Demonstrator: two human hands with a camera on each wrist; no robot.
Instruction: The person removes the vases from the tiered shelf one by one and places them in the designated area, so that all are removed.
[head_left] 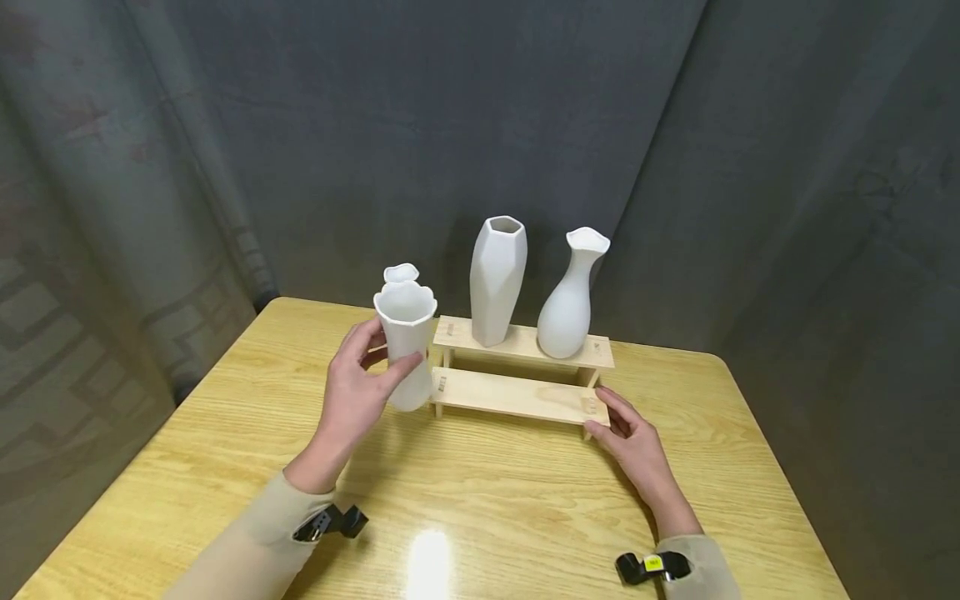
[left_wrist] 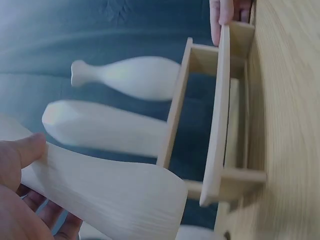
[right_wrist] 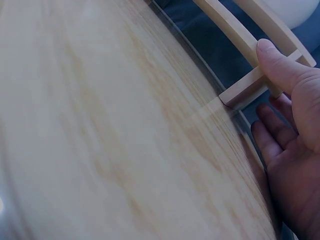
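Observation:
My left hand grips a white vase with a scalloped rim, thumb on the near side and fingers round the far side. In the left wrist view this vase is tilted across the picture, apart from the shelf's lower step. With thumb and fingers, my right hand holds the right end of a two-step wooden shelf. On its upper step stand a faceted white vase and a round-bellied white vase with a narrow neck.
Behind the held vase, another white vase shows its wavy rim; its body is mostly hidden. The light wooden table extends in front of the shelf. A dark grey curtain hangs close behind the table's far edge.

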